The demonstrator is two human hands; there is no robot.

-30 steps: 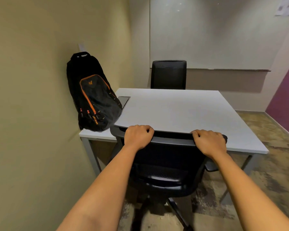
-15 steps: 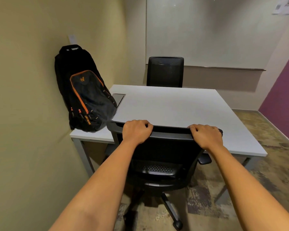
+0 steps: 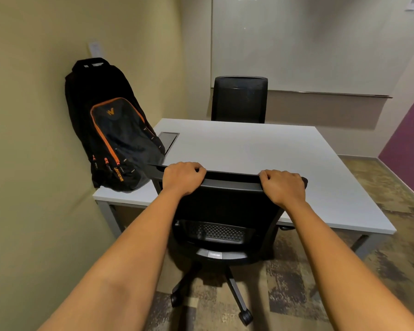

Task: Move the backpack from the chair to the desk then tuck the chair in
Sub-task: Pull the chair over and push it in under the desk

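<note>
Head view shows us standing behind a black office chair (image 3: 225, 206) that faces a white desk (image 3: 261, 151). Our left hand (image 3: 181, 179) is curled over the top edge of the chair's backrest near its left end, and our right hand (image 3: 283, 187) is curled over the same edge near its right end; each grip is wrapped tight on the backrest, fingers over the front, knuckles toward us. Both bare forearms reach forward from the bottom corners of the frame.

We see the chair's backrest standing right at the near edge of the desk, its top rim overlapping the desktop from our angle. Its seat is hidden from us behind the backrest. Below, the perforated lumbar panel, the column and two wheeled legs of the base show above a mottled brown carpet (image 3: 380, 259).

We find the black and orange backpack (image 3: 112, 137) upright on the desk's near left corner, leaning against the yellowish wall (image 3: 34, 139), just left of the chair. A grey cable hatch (image 3: 169, 140) is set into the desktop just beside the backpack. A second black chair (image 3: 239, 100) stands at the far side of the desk, below a whiteboard (image 3: 308, 44).
</note>
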